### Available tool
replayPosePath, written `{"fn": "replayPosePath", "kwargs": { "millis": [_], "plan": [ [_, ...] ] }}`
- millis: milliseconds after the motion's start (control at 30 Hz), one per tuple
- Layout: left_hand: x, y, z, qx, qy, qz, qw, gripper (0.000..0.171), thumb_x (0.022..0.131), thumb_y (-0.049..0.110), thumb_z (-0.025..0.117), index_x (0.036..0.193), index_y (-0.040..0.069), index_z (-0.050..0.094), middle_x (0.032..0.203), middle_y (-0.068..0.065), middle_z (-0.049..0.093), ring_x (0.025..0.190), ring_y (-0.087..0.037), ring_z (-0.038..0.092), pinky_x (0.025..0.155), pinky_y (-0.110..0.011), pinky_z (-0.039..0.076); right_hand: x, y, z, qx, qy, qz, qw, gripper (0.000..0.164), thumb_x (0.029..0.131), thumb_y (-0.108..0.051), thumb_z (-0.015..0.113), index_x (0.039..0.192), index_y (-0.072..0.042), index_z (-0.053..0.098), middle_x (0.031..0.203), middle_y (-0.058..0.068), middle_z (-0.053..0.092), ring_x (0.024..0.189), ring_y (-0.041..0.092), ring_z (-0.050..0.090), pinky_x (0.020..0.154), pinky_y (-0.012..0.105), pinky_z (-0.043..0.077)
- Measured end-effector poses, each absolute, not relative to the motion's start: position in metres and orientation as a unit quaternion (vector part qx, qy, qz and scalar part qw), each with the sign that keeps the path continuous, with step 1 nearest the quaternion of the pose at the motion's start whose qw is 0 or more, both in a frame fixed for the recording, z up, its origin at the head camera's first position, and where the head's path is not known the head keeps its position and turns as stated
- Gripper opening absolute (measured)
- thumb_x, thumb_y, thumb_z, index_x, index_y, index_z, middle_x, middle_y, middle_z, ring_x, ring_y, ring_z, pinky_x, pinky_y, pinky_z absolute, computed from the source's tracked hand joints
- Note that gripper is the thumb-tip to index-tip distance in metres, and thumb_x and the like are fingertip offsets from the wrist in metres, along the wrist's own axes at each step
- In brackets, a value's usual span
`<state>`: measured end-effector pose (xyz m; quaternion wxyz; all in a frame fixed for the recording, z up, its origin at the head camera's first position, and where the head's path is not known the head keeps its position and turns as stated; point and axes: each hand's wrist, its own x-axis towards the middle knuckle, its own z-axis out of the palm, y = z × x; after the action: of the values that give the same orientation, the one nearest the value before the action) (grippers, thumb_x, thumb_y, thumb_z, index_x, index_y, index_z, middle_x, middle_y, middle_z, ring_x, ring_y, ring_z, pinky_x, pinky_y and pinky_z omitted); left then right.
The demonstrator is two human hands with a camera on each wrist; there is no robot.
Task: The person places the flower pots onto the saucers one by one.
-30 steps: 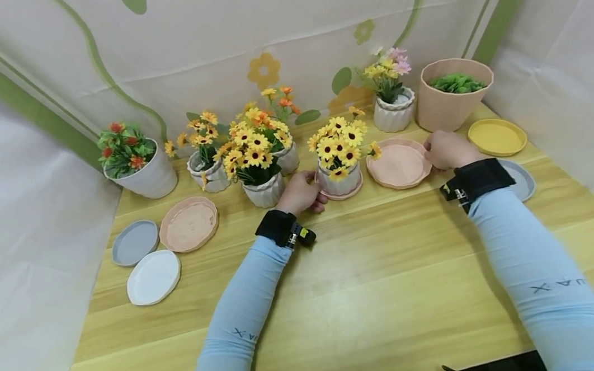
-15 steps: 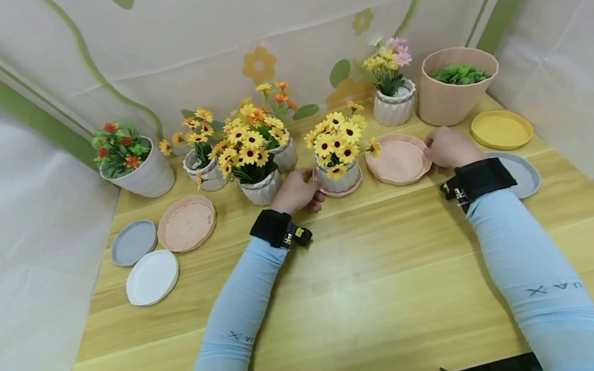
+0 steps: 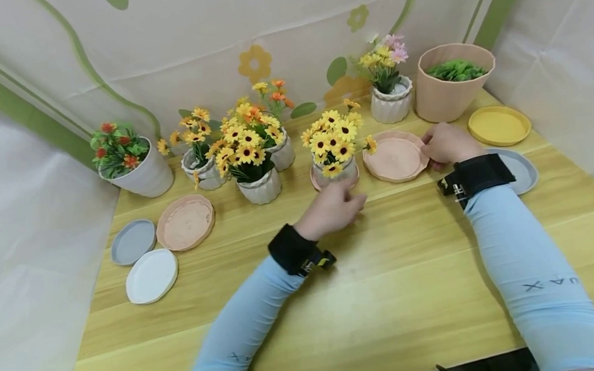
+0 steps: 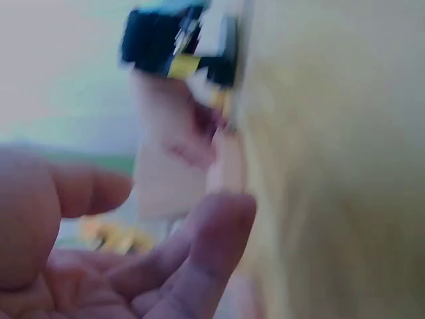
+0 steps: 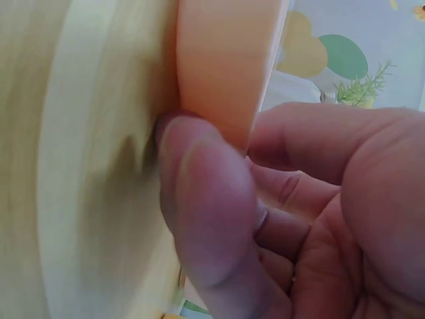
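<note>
My right hand pinches the right rim of a peach plant saucer, which lies on the table; in the right wrist view the thumb and fingertips meet the saucer's wall. My left hand is just in front of a small white pot of yellow daisies and covers part of it. That pot stands on a small pink saucer. In the left wrist view the left hand is blurred, its thumb and fingers apart and loosely bent, with nothing between them.
White flower pots stand left of centre, and a red-flowered pot at the far left. Peach, grey and white saucers lie front left. A large peach pot, a yellow saucer and a grey saucer are on the right.
My left hand has let go beside the small pink saucer and moved right and nearer, in front of the daisy pot. The right hand stays at the peach saucer's rim.
</note>
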<state>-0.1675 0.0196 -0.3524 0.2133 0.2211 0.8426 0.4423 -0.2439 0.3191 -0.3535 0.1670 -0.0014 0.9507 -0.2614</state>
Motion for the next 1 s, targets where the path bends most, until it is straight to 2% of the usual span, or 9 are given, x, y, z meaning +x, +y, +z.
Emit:
{"fn": "replayPosePath", "kwargs": {
  "millis": [133, 200, 333, 400, 533, 633, 767, 1000],
  "plan": [
    [-0.17, 0.054, -0.364, 0.186, 0.855, 0.446, 0.187, 0.07, 0.104, 0.026, 0.054, 0.155, -0.005, 0.018, 0.073, -0.006, 0.066, 0.055, -0.014, 0.057, 0.049, -0.023, 0.044, -0.244, 0.318, -0.355, 0.009, 0.946, -0.274, 0.171, 0.035, 0.093, -0.01, 0.049, 0.121, 0.009, 0.056, 0.064, 0.006, 0.064, 0.058, 0.017, 0.062, 0.055, 0.027, 0.048],
    [-0.174, 0.065, -0.369, 0.166, 0.862, 0.443, 0.186, 0.074, 0.104, 0.027, 0.053, 0.155, -0.007, 0.011, 0.069, -0.004, 0.065, 0.051, -0.012, 0.053, 0.048, -0.023, 0.041, -0.244, 0.319, -0.356, 0.013, 0.945, -0.278, 0.172, 0.035, 0.093, -0.01, 0.049, 0.122, 0.009, 0.056, 0.064, 0.006, 0.064, 0.058, 0.017, 0.062, 0.054, 0.027, 0.049],
    [-0.186, 0.082, -0.375, 0.116, 0.851, 0.474, 0.193, 0.081, 0.104, 0.027, 0.051, 0.156, -0.002, -0.004, 0.06, -0.011, 0.064, 0.046, -0.02, 0.059, 0.044, -0.024, 0.04, -0.243, 0.318, -0.356, 0.014, 0.947, -0.273, 0.167, 0.035, 0.093, -0.01, 0.05, 0.121, 0.008, 0.057, 0.064, 0.006, 0.064, 0.058, 0.017, 0.062, 0.054, 0.027, 0.048],
    [-0.191, 0.089, -0.377, 0.086, 0.835, 0.504, 0.201, 0.082, 0.104, 0.027, 0.051, 0.157, 0.003, -0.007, 0.06, -0.012, 0.063, 0.049, -0.024, 0.065, 0.046, -0.023, 0.044, -0.243, 0.318, -0.355, 0.016, 0.949, -0.27, 0.165, 0.034, 0.093, -0.01, 0.05, 0.122, 0.007, 0.057, 0.064, 0.006, 0.064, 0.058, 0.017, 0.062, 0.054, 0.028, 0.048],
    [-0.198, 0.098, -0.382, 0.032, 0.799, 0.559, 0.22, 0.076, 0.105, 0.023, 0.05, 0.157, 0.005, -0.003, 0.07, -0.009, 0.064, 0.053, -0.026, 0.068, 0.053, -0.024, 0.052, -0.244, 0.318, -0.354, 0.019, 0.95, -0.264, 0.168, 0.035, 0.094, -0.011, 0.049, 0.124, 0.007, 0.056, 0.064, 0.006, 0.064, 0.058, 0.017, 0.062, 0.054, 0.028, 0.049],
    [-0.201, 0.103, -0.385, 0.003, 0.774, 0.59, 0.228, 0.071, 0.105, 0.018, 0.048, 0.158, 0.005, 0.001, 0.078, -0.011, 0.066, 0.053, -0.026, 0.068, 0.052, -0.03, 0.056, -0.245, 0.317, -0.355, 0.019, 0.949, -0.264, 0.172, 0.035, 0.095, -0.012, 0.048, 0.124, 0.007, 0.056, 0.063, 0.006, 0.065, 0.057, 0.016, 0.062, 0.054, 0.028, 0.049],
    [-0.203, 0.109, -0.388, -0.022, 0.75, 0.62, 0.229, 0.066, 0.105, 0.01, 0.043, 0.159, 0.01, 0.004, 0.077, -0.015, 0.065, 0.051, -0.028, 0.066, 0.051, -0.037, 0.058, -0.246, 0.318, -0.356, 0.017, 0.949, -0.266, 0.171, 0.035, 0.096, -0.012, 0.048, 0.124, 0.008, 0.055, 0.062, 0.006, 0.065, 0.057, 0.016, 0.063, 0.053, 0.027, 0.048],
    [-0.209, 0.116, -0.391, -0.044, 0.744, 0.628, 0.226, 0.064, 0.104, 0.005, 0.041, 0.158, 0.012, 0.006, 0.075, -0.015, 0.069, 0.054, -0.031, 0.068, 0.05, -0.037, 0.058, -0.246, 0.319, -0.355, 0.016, 0.95, -0.26, 0.172, 0.034, 0.097, -0.014, 0.049, 0.123, 0.008, 0.054, 0.062, 0.006, 0.065, 0.056, 0.016, 0.062, 0.054, 0.026, 0.046]
  ]
}}
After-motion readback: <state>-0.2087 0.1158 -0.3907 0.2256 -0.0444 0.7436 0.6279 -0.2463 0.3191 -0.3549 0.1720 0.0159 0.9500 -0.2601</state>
